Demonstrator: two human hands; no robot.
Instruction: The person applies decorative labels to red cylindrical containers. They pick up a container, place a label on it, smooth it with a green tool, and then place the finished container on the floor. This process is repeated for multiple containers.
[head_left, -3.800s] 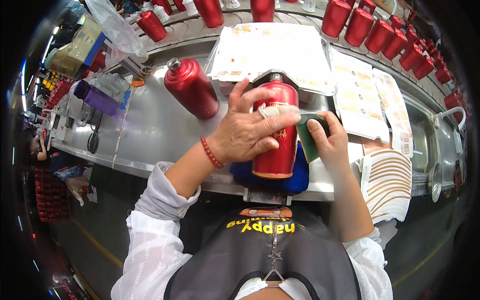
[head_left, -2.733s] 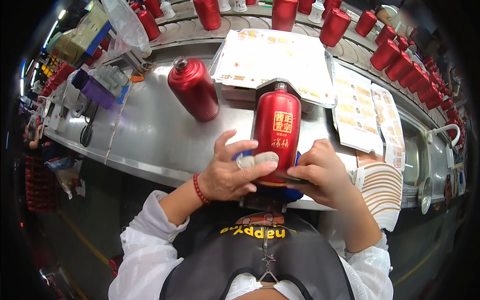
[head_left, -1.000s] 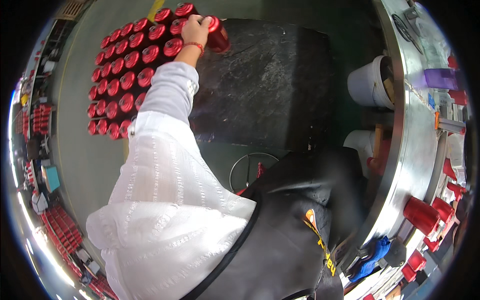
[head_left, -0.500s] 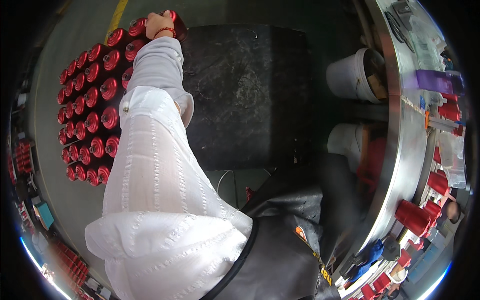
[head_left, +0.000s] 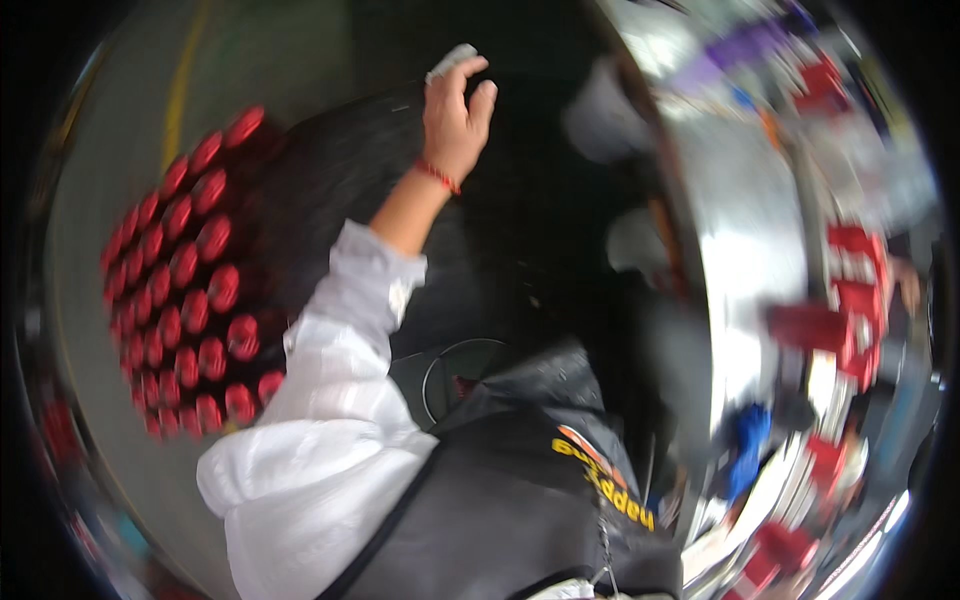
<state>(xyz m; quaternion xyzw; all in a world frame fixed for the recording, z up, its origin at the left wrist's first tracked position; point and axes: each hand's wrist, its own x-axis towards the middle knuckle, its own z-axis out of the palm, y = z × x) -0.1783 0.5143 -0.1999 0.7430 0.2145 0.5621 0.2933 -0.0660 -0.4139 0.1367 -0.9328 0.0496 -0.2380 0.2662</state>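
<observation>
Your left hand (head_left: 458, 125), empty, fingers loosely parted, hangs between the massed red bottles (head_left: 183, 265) and the metal surface (head_left: 740, 240); your right hand is out of view, its grip unknown. You seem between bottles; the next move likely calls for turning toward the separate bottle (head_left: 803, 327) on the surface. Blur smears that side; your sleeve (head_left: 330, 370) perhaps hides more.

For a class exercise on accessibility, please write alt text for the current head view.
An open, empty left hand with a red bracelet hangs over a dark surface. Rows of red bottles stand at left; a metal counter runs down the right, blurred.
</observation>
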